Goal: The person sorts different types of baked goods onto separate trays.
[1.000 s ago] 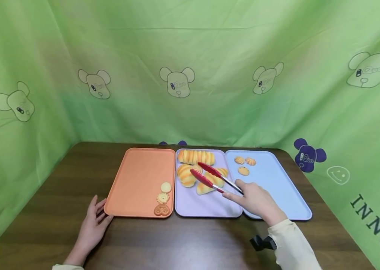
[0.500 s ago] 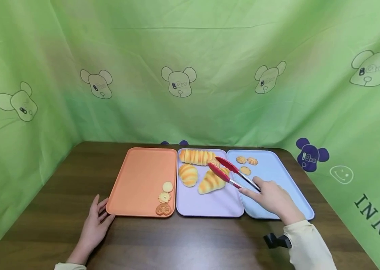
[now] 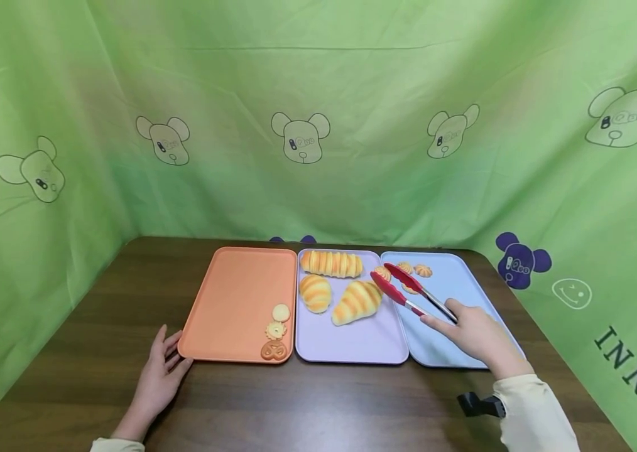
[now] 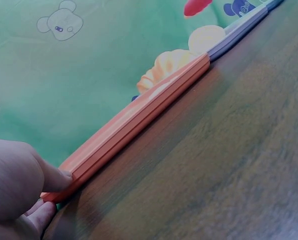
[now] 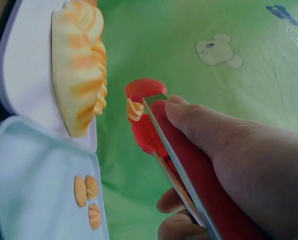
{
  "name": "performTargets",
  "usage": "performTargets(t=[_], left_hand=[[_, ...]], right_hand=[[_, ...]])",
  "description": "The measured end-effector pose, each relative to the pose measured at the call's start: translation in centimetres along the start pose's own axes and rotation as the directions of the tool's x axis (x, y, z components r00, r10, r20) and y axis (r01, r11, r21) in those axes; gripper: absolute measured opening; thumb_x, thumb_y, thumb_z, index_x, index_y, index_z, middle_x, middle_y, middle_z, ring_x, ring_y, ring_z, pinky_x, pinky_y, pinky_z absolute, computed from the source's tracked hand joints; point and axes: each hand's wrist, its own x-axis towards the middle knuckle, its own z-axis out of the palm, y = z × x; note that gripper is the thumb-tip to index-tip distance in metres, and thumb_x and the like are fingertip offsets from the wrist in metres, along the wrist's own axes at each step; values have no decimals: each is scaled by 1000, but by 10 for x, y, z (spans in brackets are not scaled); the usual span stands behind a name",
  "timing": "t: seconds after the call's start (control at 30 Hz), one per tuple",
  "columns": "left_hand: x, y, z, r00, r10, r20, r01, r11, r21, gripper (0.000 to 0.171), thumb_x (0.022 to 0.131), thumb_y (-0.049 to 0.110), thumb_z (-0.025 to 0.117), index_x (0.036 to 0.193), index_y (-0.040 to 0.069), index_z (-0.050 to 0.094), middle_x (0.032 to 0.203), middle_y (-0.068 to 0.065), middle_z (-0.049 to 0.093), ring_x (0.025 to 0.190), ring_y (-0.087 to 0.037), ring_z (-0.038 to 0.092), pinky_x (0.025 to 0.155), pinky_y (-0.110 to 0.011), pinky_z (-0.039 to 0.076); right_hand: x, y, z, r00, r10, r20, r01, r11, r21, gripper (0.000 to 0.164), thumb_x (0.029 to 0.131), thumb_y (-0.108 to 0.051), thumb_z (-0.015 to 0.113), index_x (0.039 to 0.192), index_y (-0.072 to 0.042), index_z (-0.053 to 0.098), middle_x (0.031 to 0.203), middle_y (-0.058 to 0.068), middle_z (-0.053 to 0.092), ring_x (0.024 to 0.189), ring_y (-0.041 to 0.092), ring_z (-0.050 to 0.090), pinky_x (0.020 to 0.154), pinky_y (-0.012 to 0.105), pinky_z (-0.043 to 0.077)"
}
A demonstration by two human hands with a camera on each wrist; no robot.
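Note:
My right hand (image 3: 473,333) grips red-tipped metal tongs (image 3: 391,289) above the seam between the purple and blue trays. Between the tong tips sits a swirled cookie (image 5: 134,110), plain in the right wrist view. Beneath lies the blue tray (image 3: 468,289) with several cookies (image 3: 423,270) near its far left corner. My left hand (image 3: 157,373) holds the near left corner of the orange tray (image 3: 234,295), its thumb against the front wall in the left wrist view. Three cookies (image 3: 276,331) line that tray's right side.
On the purple tray (image 3: 352,348) are a long ridged loaf (image 3: 332,263), a round striped bun (image 3: 315,293) and a croissant (image 3: 358,302). The three trays stand side by side on a brown wooden table (image 3: 273,408), with a green curtain (image 3: 228,188) behind and at the sides.
My right hand has carried the tongs and swirled cookie rightward, from over the breads to the blue tray's left edge. My left hand stays at the orange tray's corner.

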Motion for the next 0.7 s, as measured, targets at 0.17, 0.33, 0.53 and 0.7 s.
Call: performTargets(t=[0.17,0.33,0.53,0.7], left_hand=[[0,1,0,1000,-7,6,7,1000,-4,81,91,-15,60,149,-19,4,142,-41,38,128,-53,40,87,3,34],[-1,2,0,1000,-3,1,3,1000,3,80,90,-16,60,148,-20,5,141,-42,39,127,-53,41,87,3,33],[-1,3,-1,1000,-8,9,7,1000,9,80,91,-16,59,148,-20,5,141,-42,38,127,-53,40,87,4,33],[-1,4,-3,999,-39,26,39,999,6,80,92,-14,59,149,-19,3,144,-41,36,130,-52,39,86,4,32]], right_hand=[[-1,8,-5,999,51,11,-51,998,-33,55,95,-60,56,98,-5,53,75,12,57,69,28,56,56,47,46],[-2,22,-8,991,123,49,-120,992,-50,60,94,-65,52,99,-5,52,78,14,58,69,30,56,53,49,45],[-2,42,-9,984,161,73,-158,986,-49,66,94,-67,50,101,-1,53,75,14,55,65,28,52,50,43,41],[-3,56,-7,982,178,63,-176,984,-39,65,94,-67,50,96,-2,51,72,12,52,64,27,51,49,39,38]])
